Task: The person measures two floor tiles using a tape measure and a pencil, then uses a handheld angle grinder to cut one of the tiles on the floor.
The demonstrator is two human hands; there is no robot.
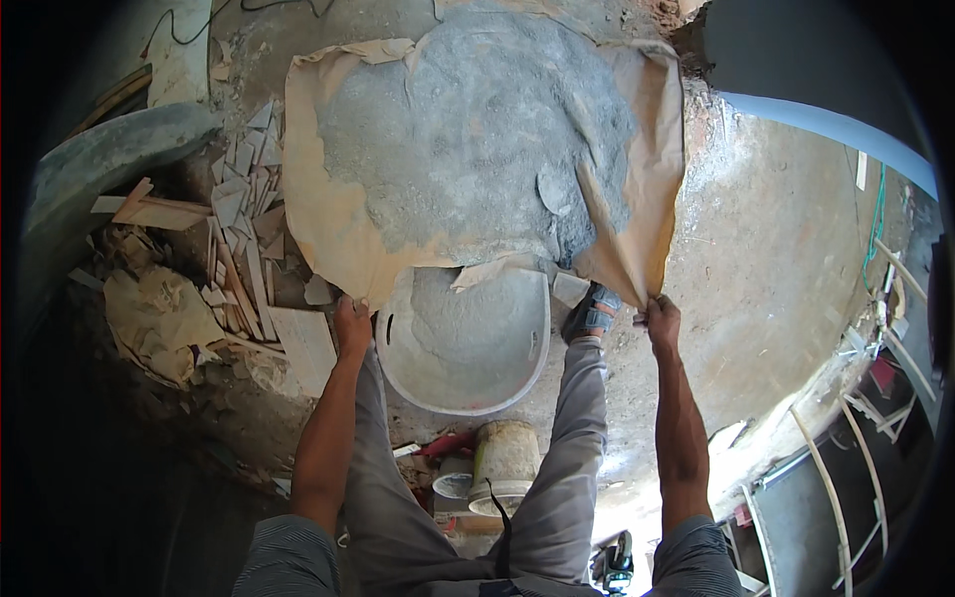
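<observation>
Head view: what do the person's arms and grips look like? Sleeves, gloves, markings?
Left sleeve and right sleeve: short, dark grey, fine pale stripes. Left forearm and right forearm bare. Left grip and right grip: bare hands, no gloves. No watch, bracelet or cable visible.

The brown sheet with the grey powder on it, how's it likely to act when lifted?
Probably floppy: the brown sheet wrinkles and creases toward the right hand. Likely heavy overall, since grey powder covers much of it. The powder looks loose, so it may slide.
</observation>
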